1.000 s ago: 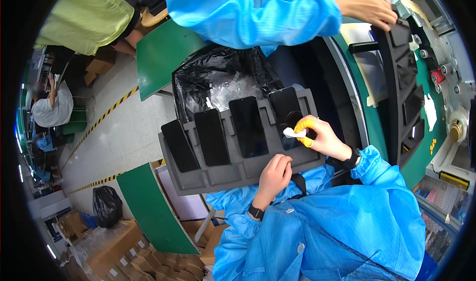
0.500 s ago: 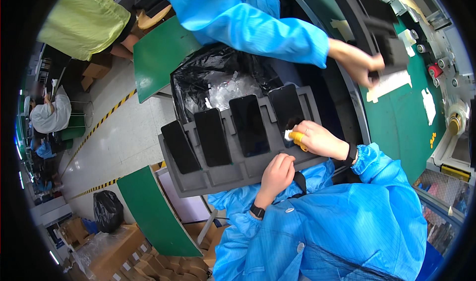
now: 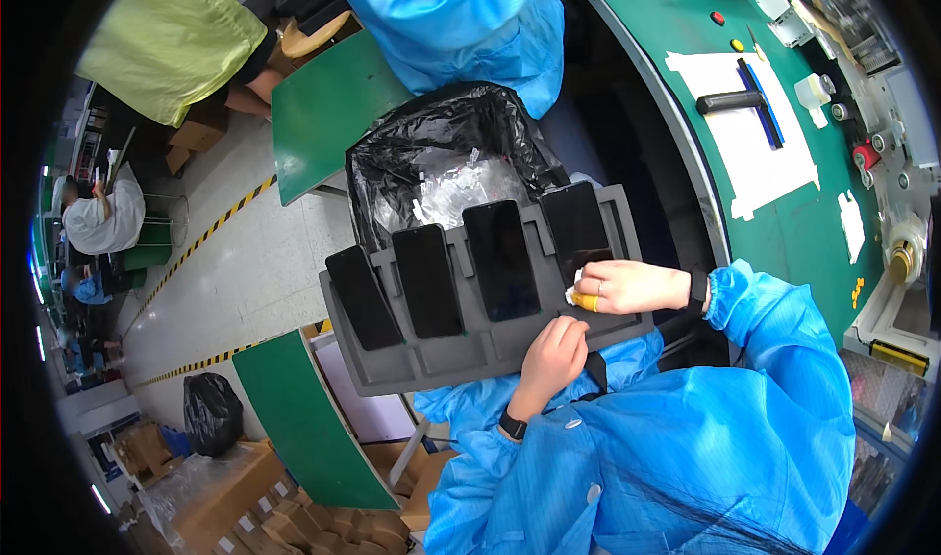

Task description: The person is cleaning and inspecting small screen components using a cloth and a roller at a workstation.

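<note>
A grey foam tray (image 3: 461, 356) holds a row of black-screened phones: the left one (image 3: 364, 298), two in the middle (image 3: 426, 281) (image 3: 501, 261), and the right one (image 3: 576, 224). My right hand (image 3: 627, 288) is closed over the lower end of the right phone, pinching a small white wipe (image 3: 572, 294). Yellow finger cots (image 3: 585, 302) cover some of its fingertips. My left hand (image 3: 553, 361) is curled at the tray's near edge, fingertips on it just below the right phone; its thumb is mostly hidden.
Behind the tray stands a bin lined with a black bag (image 3: 387, 153), with clear plastic scraps inside. At right, a green bench (image 3: 686, 36) carries a white sheet (image 3: 784, 173) and a black-handled, T-shaped tool (image 3: 730, 102). A co-worker's blue sleeve (image 3: 461, 26) is at the top.
The co-worker's arm and the dark tray have left the bench, uncovering the white sheet and T-shaped tool. My right hand has shifted slightly; my left hand stays at the tray edge.
</note>
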The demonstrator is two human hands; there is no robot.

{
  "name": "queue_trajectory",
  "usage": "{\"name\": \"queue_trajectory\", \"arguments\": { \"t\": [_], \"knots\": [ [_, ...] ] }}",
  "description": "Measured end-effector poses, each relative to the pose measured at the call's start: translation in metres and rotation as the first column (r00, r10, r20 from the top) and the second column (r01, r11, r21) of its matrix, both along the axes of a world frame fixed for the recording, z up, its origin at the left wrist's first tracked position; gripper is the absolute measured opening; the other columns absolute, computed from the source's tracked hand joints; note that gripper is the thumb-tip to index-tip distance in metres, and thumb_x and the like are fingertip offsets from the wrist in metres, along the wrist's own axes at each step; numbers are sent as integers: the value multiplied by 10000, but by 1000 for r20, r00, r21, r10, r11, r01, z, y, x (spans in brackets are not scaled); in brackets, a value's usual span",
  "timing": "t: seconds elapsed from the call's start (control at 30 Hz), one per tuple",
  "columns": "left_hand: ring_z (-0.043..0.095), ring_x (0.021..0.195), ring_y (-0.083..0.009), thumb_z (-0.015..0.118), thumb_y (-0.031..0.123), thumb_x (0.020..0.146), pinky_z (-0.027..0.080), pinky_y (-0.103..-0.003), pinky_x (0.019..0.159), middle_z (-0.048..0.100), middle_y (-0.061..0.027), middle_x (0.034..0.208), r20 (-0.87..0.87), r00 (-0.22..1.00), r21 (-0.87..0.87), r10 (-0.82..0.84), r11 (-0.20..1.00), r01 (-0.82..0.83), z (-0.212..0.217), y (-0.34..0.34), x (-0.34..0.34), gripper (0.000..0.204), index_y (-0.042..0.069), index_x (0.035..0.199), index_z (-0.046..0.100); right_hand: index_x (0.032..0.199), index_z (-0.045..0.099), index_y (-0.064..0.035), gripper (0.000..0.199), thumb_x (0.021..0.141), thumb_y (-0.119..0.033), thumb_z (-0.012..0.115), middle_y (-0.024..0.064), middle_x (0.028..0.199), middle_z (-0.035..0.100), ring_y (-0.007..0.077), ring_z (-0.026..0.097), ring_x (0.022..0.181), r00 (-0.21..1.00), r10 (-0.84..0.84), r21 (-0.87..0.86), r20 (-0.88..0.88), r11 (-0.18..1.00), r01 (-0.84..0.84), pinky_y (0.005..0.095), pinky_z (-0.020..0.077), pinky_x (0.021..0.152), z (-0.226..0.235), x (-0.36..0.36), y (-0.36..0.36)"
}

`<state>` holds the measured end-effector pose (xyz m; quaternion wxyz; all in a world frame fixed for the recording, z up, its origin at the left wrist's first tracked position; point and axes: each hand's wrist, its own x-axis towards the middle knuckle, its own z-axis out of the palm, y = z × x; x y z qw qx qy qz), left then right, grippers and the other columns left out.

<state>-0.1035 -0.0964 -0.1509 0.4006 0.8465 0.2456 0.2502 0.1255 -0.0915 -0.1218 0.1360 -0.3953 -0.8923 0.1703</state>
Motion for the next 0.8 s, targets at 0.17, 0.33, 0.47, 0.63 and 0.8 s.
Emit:
{"name": "queue_trajectory", "arguments": {
  "t": [0.17, 0.33, 0.47, 0.63, 0.8],
  "knots": [
    [615, 832, -274, 611, -16, 780, 530, -352, 736, 587, -111, 892, 7, 1000, 3, 6, 1000, -6, 2, -1, 1, 155, 3, 934, 605, 953, 626, -15, 132, 858, -99, 589, 152, 930, 583, 301, 579, 882, 866, -481, 121, -136, 860, 496, 351, 495, 742, 2, 46, 74],
    [613, 831, -276, 614, -18, 776, 529, -352, 735, 590, -113, 899, -8, 1000, 3, 18, 1000, -18, 1, 0, 4, 159, 2, 933, 605, 937, 644, 5, 184, 789, -103, 625, 141, 954, 588, 270, 586, 912, 969, -195, -98, -151, 978, 182, 326, 510, 723, 1, 1, 17],
    [611, 835, -280, 616, -21, 778, 527, -356, 740, 589, -114, 908, 3, 1000, -3, -7, 1000, 7, 1, 1, 6, 162, -2, 938, 603, 913, 650, 1, 136, 790, -55, 629, 147, 951, 597, 276, 587, 893, 934, -355, -93, -40, 932, 351, 358, 507, 710, -7, 18, 54],
    [609, 836, -285, 614, -21, 779, 523, -358, 742, 588, -115, 911, 12, 1000, -35, 3, 999, -2, 4, 2, -1, 166, -6, 943, 601, 1015, 655, -10, 196, 820, -17, 671, 129, 968, 596, 304, 597, 915, 730, -599, 35, -329, 764, 644, 361, 494, 776, 8, 46, 82],
    [606, 817, -289, 622, -4, 784, 515, -371, 731, 588, -116, 908, 5, 1000, 18, 18, 1000, -18, 17, 9, -17, 160, 3, 943, 608, 1021, 667, -28, 210, 819, -79, 696, 122, 957, 604, 315, 605, 888, 727, -589, -169, -352, 804, 570, 373, 495, 773, 16, 3, 14]
  ]
}}
